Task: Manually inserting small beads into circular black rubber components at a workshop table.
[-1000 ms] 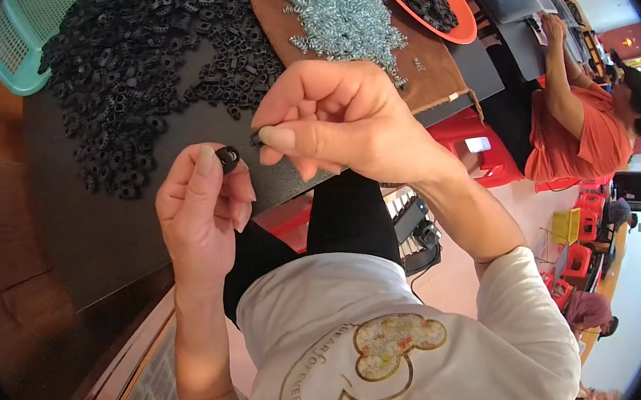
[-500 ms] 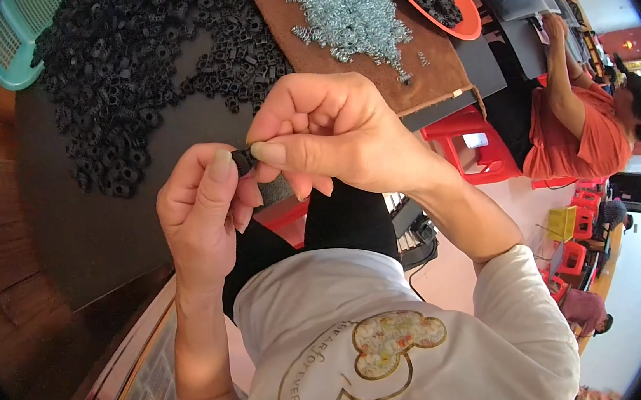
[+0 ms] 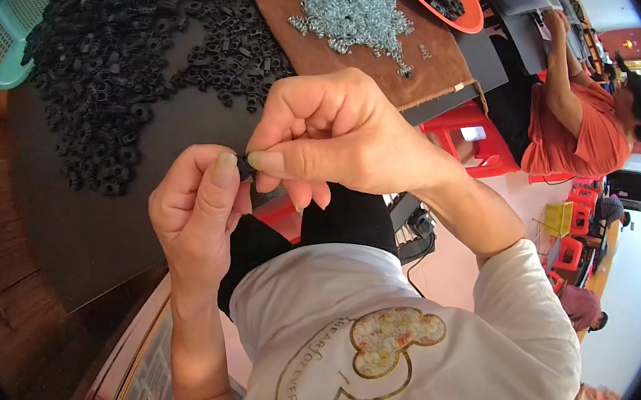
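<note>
A small black plastic part (image 3: pixel 244 167) is pinched between the thumb and fingers of my left hand (image 3: pixel 199 201). From the other side my right hand (image 3: pixel 322 141) closes thumb and forefinger at the part's edge. Whether a second small piece, such as a spring, sits between the right fingertips is hidden. Beyond my hands, a big heap of similar black plastic parts (image 3: pixel 116 73) covers the far left of the dark table (image 3: pixel 68 250). A pile of small silvery coil springs (image 3: pixel 348 13) lies on a brown cloth (image 3: pixel 431 63) at the far middle.
An orange plate (image 3: pixel 475 12) at the far right holds more black parts. A teal plastic basket (image 3: pixel 0 54) stands at the far left corner. To the right are a red stool (image 3: pixel 474 141) and a person in an orange shirt (image 3: pixel 574 126), seated at the tables.
Both hands stay together at the black part, with the right fingertips slightly closer over it. The view has shifted a little, so the heaps sit slightly differently in the picture.
</note>
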Tool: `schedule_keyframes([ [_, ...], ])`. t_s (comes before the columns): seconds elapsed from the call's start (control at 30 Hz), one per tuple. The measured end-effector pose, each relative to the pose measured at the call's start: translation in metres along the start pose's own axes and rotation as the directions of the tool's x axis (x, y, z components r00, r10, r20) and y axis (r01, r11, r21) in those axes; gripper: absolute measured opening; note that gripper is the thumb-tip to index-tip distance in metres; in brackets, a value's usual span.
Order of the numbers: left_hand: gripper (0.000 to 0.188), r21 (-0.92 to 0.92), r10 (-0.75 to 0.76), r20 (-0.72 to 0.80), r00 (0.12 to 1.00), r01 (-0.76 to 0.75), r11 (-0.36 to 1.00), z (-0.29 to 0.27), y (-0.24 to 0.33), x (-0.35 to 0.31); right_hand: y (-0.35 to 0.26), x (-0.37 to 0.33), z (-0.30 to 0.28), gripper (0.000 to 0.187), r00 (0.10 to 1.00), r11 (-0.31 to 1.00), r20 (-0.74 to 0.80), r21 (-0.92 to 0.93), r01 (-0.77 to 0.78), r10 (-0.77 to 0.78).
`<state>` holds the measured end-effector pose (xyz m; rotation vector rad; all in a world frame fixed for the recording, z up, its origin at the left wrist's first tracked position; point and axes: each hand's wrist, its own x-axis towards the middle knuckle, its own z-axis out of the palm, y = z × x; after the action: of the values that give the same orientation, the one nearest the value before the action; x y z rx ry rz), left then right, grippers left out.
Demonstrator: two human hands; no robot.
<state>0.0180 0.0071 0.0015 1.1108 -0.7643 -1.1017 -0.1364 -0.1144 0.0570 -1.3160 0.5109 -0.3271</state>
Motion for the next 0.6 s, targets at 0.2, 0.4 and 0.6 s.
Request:
schedule_keyframes([
  [0.2,0.022,0.1,0.032,0.005,0.999,-0.033,0.994,0.003,0.001,0.0,0.0,-0.004,-0.001,0.01,1.0,1.0,-0.014,-0.013,-0.011,0.011],
  [0.4,0.023,0.131,0.039,-0.018,0.999,-0.037,0.991,0.006,-0.001,-0.001,0.002,-0.006,0.002,0.002,0.999,0.999,-0.047,-0.035,-0.008,0.007],
  [0.6,0.022,0.125,0.048,-0.042,0.998,-0.043,0.991,0.014,0.002,-0.003,0.007,-0.005,0.002,0.011,0.999,1.0,-0.053,0.024,0.007,-0.005],
])
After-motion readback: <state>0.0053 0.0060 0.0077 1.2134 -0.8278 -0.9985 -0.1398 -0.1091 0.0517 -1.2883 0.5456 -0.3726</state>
